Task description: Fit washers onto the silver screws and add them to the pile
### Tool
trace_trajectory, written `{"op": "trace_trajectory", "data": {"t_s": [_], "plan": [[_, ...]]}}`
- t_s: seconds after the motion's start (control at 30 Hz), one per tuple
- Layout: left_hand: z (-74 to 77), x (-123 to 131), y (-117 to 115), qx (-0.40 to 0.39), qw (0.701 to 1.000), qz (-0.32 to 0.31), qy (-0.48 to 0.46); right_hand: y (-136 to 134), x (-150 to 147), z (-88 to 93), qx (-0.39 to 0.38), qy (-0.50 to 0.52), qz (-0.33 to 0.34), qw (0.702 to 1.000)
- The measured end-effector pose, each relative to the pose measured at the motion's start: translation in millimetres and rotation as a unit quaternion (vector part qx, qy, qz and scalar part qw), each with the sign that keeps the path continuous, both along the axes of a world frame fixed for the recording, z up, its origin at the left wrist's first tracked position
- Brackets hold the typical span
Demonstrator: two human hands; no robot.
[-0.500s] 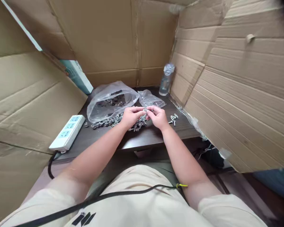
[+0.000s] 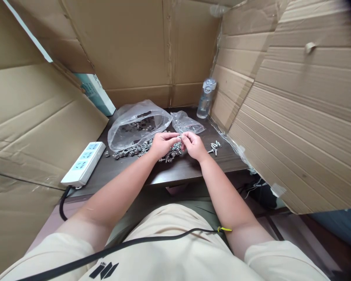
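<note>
My left hand (image 2: 163,144) and my right hand (image 2: 194,145) meet above the middle of a dark wooden table (image 2: 187,168). Their fingertips pinch a small metal screw (image 2: 179,137) between them. Right under my hands lies a heap of silver screws and washers (image 2: 171,151), partly hidden by my left hand. It spreads leftward in a line along a clear plastic bag (image 2: 136,127), which holds more of the same hardware. A smaller plastic bag (image 2: 186,122) lies just above my right hand.
Several loose bolts (image 2: 214,147) lie right of my hands. A white power strip (image 2: 83,164) sits at the table's left, its black cable dropping over the edge. A water bottle (image 2: 206,98) and a teal box (image 2: 95,93) stand against the cardboard sheets (image 2: 134,43) walling three sides.
My hands have shifted only slightly, with the fingers of my right hand drawn closer around the small screw. The bags and hardware on the table look unmoved.
</note>
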State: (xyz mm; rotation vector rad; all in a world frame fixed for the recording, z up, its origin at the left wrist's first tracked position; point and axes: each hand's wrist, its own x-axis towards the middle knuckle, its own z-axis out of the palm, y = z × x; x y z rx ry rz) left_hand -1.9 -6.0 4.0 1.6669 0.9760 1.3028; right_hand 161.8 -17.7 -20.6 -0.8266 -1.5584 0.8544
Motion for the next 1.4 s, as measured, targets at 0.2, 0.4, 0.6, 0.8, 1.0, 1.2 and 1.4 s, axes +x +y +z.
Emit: {"op": "trace_trajectory", "data": {"t_s": [0.2,0.4,0.6,0.8,1.0,1.2,1.4], "plan": [[2.0,2.5,-2.4,-0.006,1.000,-0.001,-0.008,-0.6,-0.2,1.4,0.010,0.003,-0.024,1.000],[2.6,3.0,-2.3,-0.014,1.000,-0.010,-0.020,-0.5,-0.9,2.6,0.007,0.071,-0.016,0.997],[0.1,1.6,0.0,-0.019,0.999,-0.019,-0.028,0.2,-1.4,0.9,0.009,0.080,-0.008,0.997],[-1.9,0.5,1.5,-0.012,0.999,-0.020,-0.022,0.3,-0.1,1.2,0.010,0.051,-0.006,0.999],[1.7,2.3,-2.8,-0.009,1.000,-0.020,-0.005,-2.8,2.2,3.6,0.013,0.011,-0.019,1.000],[3.0,4.2,-5.1,-0.018,1.000,-0.022,-0.004,2.9,0.6,-2.5,-0.004,0.041,-0.057,0.997],[1.6,2.3,0.2,-0.027,0.999,-0.006,-0.024,-2.1,-0.1,3.4,0.009,0.068,-0.031,0.997]]}}
